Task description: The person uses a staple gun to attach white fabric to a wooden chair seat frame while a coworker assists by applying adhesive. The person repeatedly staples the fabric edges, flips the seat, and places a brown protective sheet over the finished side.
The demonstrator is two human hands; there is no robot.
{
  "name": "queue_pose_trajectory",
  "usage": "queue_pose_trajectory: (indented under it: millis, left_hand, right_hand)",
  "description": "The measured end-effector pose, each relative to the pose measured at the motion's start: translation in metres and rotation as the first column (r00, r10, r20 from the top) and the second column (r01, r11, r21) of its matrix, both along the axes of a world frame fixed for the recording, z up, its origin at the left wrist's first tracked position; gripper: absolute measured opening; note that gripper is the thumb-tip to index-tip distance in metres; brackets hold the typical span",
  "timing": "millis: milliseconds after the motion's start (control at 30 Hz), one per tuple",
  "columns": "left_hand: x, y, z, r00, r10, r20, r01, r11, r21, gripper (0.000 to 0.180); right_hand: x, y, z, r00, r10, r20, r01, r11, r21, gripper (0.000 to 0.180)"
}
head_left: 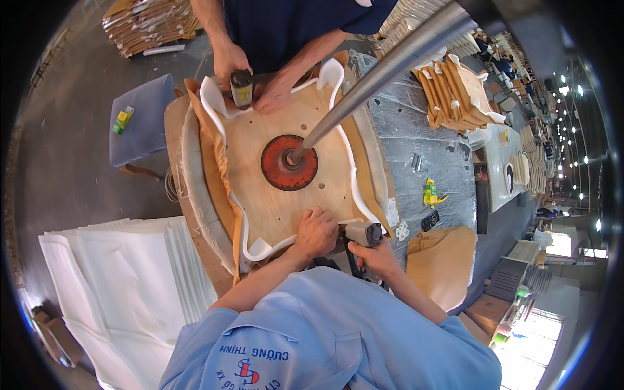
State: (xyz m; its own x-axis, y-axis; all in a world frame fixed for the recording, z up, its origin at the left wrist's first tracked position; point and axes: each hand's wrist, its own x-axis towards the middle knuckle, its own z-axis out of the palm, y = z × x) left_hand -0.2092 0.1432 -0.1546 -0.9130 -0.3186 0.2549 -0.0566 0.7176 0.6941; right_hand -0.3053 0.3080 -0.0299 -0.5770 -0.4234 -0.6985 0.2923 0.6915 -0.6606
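Observation:
A plywood seat panel (260, 201) lies underside up, with white foam (355, 175) and a brown cover (218, 159) around its edges. A red round plate (276, 170) under a metal rod (383, 75) presses on its middle. My left hand (316, 233) rests on the panel's near edge, fingers curled in; what they grip is hidden. In my right hand (378, 259) is a staple gun (364, 234), its nose at the near right edge beside my left hand. Across from me, a co-worker's hand (229, 62) holds another staple gun (241, 89); their other hand (273, 95) presses the far edge.
White foam sheets (123, 273) stand at the left, below a blue padded seat (140, 120). On the plastic-covered table (422, 149) at the right lie a yellow-green packet (430, 194), a dark small device (429, 221) and brown cloth pieces (442, 263). Covered panels (448, 94) are stacked farther back.

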Motion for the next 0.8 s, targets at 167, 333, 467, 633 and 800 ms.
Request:
queue_pose_trajectory:
  millis: [167, 333, 467, 633, 800]
  left_hand:
    - [-0.002, 0.001, -0.006, 0.999, 0.002, 0.048, -0.001, 1.000, -0.019, 0.013]
    - [-0.004, 0.004, -0.013, 0.999, 0.032, 0.027, -0.030, 0.997, -0.072, 0.012]
    - [-0.007, 0.005, -0.015, 0.999, 0.045, -0.006, -0.045, 0.995, -0.085, 0.012]
    - [-0.006, 0.003, -0.009, 0.999, 0.028, 0.031, -0.025, 0.997, -0.078, 0.014]
    - [0.017, -0.009, 0.014, 0.982, -0.010, 0.186, 0.023, 0.998, -0.064, 0.020]
  right_hand:
    - [-0.008, -0.010, -0.006, 1.000, -0.020, 0.019, 0.020, 1.000, 0.008, 0.026]
    - [-0.015, -0.024, -0.004, 1.000, -0.023, 0.021, 0.021, 0.993, 0.113, 0.027]
    - [-0.016, -0.029, -0.005, 0.999, -0.033, 0.002, 0.033, 0.990, 0.140, 0.026]
    - [-0.015, -0.035, -0.003, 0.999, -0.024, -0.046, 0.032, 0.984, 0.174, 0.027]
    - [-0.015, -0.037, -0.005, 0.997, 0.017, -0.077, -0.004, 0.986, 0.166, 0.029]
